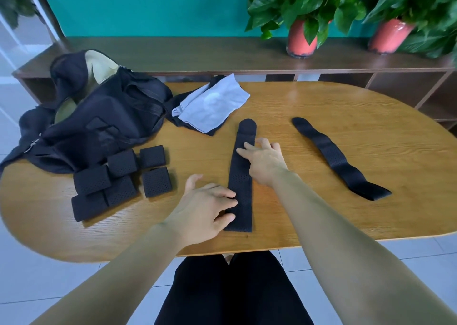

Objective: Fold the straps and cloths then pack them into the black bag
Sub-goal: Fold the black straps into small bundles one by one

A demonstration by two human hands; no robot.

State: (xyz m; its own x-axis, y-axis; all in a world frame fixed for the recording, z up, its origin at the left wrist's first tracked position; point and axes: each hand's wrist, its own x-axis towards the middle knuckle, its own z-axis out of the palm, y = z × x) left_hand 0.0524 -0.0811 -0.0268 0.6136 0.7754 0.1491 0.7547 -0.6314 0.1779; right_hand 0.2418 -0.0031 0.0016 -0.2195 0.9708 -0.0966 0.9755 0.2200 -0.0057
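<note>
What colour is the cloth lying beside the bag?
The cloth is pale grey, lying on a black one; the head view shows it.

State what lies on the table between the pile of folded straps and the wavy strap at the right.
In the head view, one flat strap lies there, with the left hand and right hand resting on it; otherwise bare table.

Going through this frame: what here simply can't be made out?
Head view:
- Inside of the open black fabric bag: hidden by its own folds; contents unknown.
- Dark cloth under the light grey folded cloth: mostly covered.
- Long black perforated strap: left hand and right hand cover parts of it.
- Green potted plants: cut off by the top and right edges.
</note>
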